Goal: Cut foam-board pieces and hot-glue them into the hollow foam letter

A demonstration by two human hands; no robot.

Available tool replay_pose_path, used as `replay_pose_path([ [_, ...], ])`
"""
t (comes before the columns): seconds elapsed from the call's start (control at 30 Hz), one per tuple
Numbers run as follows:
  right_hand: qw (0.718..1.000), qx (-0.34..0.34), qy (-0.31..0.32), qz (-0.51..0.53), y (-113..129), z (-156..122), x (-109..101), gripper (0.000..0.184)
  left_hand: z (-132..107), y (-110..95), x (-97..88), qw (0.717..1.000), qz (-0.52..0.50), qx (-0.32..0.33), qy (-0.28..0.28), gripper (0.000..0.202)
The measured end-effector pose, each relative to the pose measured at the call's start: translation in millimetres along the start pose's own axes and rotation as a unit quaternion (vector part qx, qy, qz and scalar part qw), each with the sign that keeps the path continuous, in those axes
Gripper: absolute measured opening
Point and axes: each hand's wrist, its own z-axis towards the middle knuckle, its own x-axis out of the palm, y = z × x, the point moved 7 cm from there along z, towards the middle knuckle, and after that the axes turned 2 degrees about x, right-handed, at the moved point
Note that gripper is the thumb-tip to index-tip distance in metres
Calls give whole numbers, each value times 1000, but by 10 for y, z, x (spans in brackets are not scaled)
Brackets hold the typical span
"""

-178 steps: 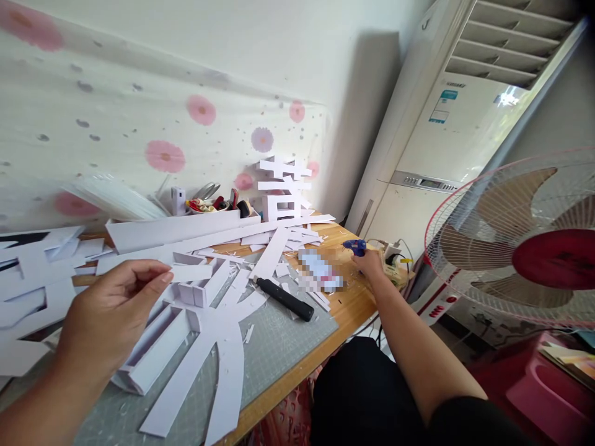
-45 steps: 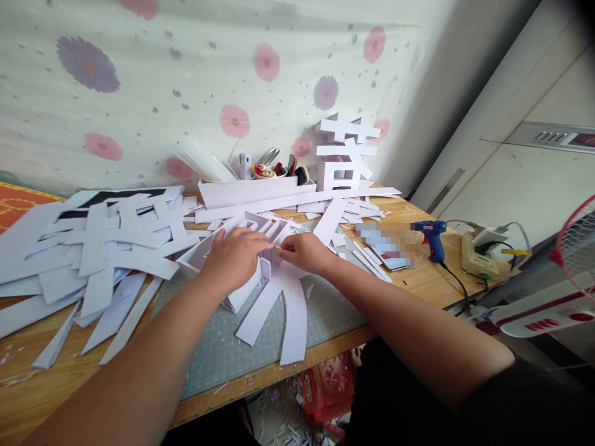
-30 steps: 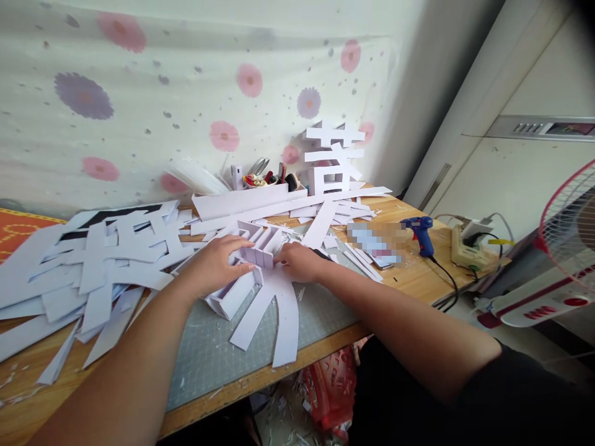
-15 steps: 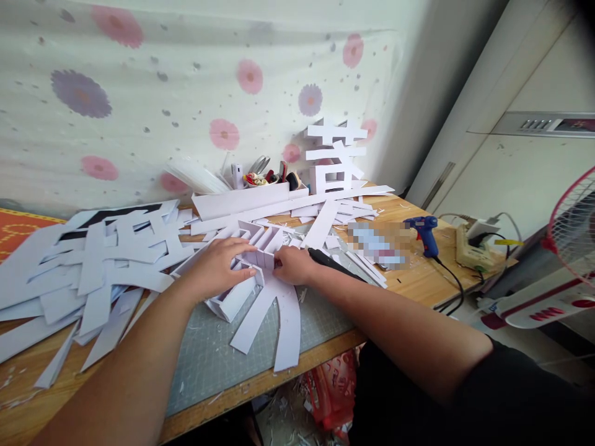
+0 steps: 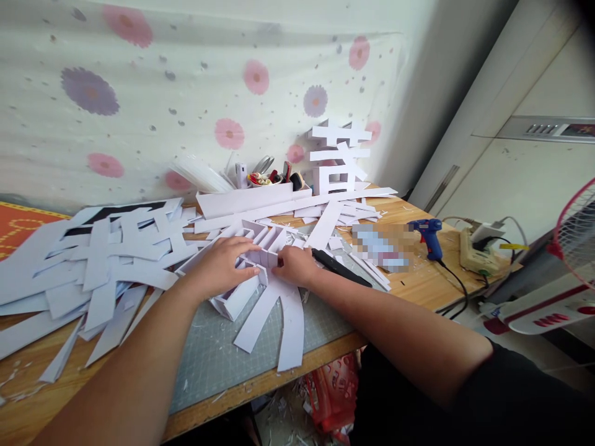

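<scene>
A white foam-board character with raised side walls [image 5: 260, 291] lies on the grey cutting mat [image 5: 218, 359]. My left hand [image 5: 222, 265] rests on its upper part, fingers curled over the walls and pressing them. My right hand [image 5: 294, 265] pinches a small white wall strip [image 5: 268, 255] against the same piece, fingers closed. The two hands almost touch. A black craft knife [image 5: 341, 268] lies just right of my right hand.
Piles of white cut strips and letter shapes [image 5: 93, 260] cover the left of the wooden table [image 5: 418, 282]. A finished upright white character [image 5: 337, 158] and a tray of tools [image 5: 253, 192] stand at the back. A blue glue gun [image 5: 430, 234], power strip [image 5: 476, 251] and fan [image 5: 576, 248] are at right.
About six seconds ago my right hand was at the glue gun and my left held a strip up. Both hands now press on the character; over the last second they barely shifted.
</scene>
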Motion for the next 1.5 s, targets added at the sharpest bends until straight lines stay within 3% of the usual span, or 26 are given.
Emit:
replay_pose_path([
  [0.4,1000,7,19,14,-6,-1,4,17,-35,-51,86,997,67,14,34,53],
  [0.87,995,-29,71,66,-43,21,-75,14,-32,-45,98,998,63,1,24,49],
  [1.17,973,-39,5,229,-330,-46,-475,14,-39,-50,66,999,34,-5,29,49],
  [1.33,938,-53,-50,340,-532,-101,-734,24,-24,31,-41,1000,-17,-15,-17,62],
  [1.4,950,-39,-67,303,-639,-109,-807,23,-18,74,-98,998,-28,-20,-43,62],
  [1.5,985,-4,-83,153,-787,-128,-898,17,-14,105,-178,996,-38,-24,-74,58],
])
